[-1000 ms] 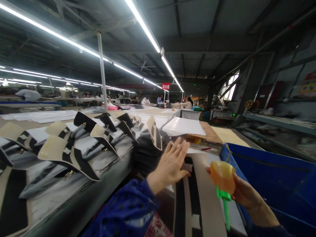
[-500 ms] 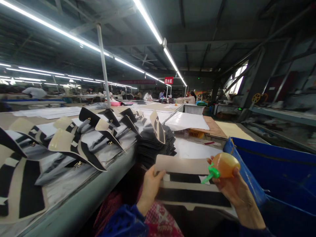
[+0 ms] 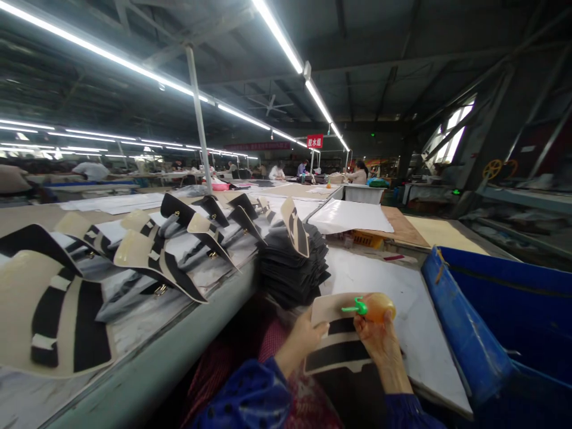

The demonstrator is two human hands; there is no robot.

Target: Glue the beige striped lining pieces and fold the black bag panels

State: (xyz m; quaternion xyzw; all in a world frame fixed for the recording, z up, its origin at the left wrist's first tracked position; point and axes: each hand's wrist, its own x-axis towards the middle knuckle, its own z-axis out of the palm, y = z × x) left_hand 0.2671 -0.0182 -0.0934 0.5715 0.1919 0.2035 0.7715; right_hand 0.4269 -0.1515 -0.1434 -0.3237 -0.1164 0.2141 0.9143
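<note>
My left hand grips the left edge of a beige panel with black stripes, which lies at the near edge of a white board. My right hand holds a small orange bottle with a green nozzle; the nozzle points left over the panel's top edge. A stack of dark cut pieces stands just beyond my left hand.
Several beige and black folded panels lie in rows on the long belt at left. A blue bin stands at right. White sheets and an orange basket sit further back. People work at distant tables.
The left hand went from lying flat on the panel to gripping its edge. The right hand tipped the bottle so the nozzle points left at the panel. The view pulled back.
</note>
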